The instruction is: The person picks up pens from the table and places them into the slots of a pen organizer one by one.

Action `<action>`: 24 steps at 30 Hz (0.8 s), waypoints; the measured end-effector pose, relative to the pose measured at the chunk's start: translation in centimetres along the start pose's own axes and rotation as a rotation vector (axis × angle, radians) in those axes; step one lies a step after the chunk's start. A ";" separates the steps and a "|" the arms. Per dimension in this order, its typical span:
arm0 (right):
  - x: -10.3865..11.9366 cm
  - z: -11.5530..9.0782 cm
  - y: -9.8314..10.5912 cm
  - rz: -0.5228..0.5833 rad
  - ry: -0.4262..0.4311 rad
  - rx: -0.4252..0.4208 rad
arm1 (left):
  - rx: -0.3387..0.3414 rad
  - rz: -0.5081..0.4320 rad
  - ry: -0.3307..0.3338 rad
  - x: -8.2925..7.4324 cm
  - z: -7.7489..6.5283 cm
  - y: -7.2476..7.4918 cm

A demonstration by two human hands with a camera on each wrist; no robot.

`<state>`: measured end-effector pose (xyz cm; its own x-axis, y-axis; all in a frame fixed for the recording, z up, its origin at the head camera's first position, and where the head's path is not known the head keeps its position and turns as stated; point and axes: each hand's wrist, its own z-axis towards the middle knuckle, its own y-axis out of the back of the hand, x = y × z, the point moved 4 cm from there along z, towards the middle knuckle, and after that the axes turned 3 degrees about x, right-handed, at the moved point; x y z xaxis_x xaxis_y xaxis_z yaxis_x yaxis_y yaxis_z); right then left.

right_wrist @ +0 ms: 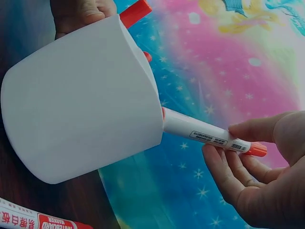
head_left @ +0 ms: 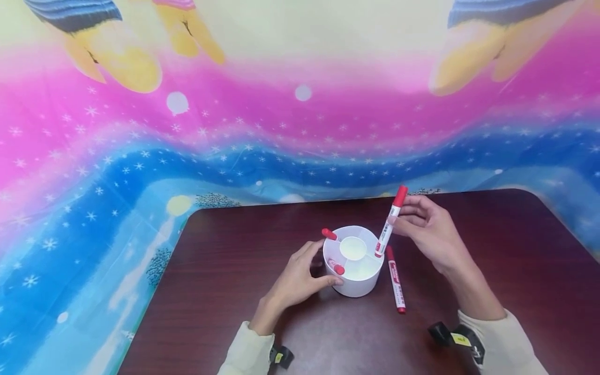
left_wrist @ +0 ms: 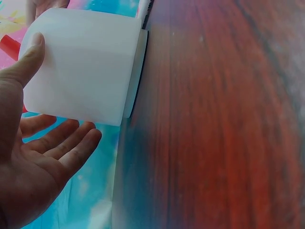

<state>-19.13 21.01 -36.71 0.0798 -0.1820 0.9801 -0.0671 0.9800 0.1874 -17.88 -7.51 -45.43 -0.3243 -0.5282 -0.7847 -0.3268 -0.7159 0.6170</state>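
A round white pen holder [head_left: 359, 287] with divided compartments stands on the table. My left hand [head_left: 294, 278] holds its left side, thumb near the front rim and fingers around the far side. Between thumb and fingers, my right hand [head_left: 438, 237] pinches a whiteboard marker [right_wrist: 195, 128] with red cap upward. The marker tilts, its lower end at the holder's right rim; the right wrist view shows that end partly behind the wall. Two red-ended markers, one at the back left [head_left: 329, 234] and one at the front left [head_left: 338, 268], lean inside the holder.
Another red and white whiteboard marker [head_left: 396, 284] lies on the dark wooden table [head_left: 211, 281], just right of the holder. A colourful printed cloth [head_left: 262, 120] hangs behind the table's back edge and along its left side.
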 end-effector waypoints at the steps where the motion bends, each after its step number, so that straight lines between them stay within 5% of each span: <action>1: -0.1 0.0 -0.1 -0.005 0.001 0.000 | -0.001 0.001 -0.001 0.0 0.0 0.0; 24: -1.2 0.6 -0.7 -0.022 -0.011 0.017 | -0.011 -0.012 -0.014 -0.1 0.1 0.0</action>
<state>-19.77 20.54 -37.97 0.0707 -0.2042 0.9764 -0.0821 0.9743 0.2097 -17.92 -7.46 -45.37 -0.3327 -0.5128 -0.7914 -0.3209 -0.7276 0.6064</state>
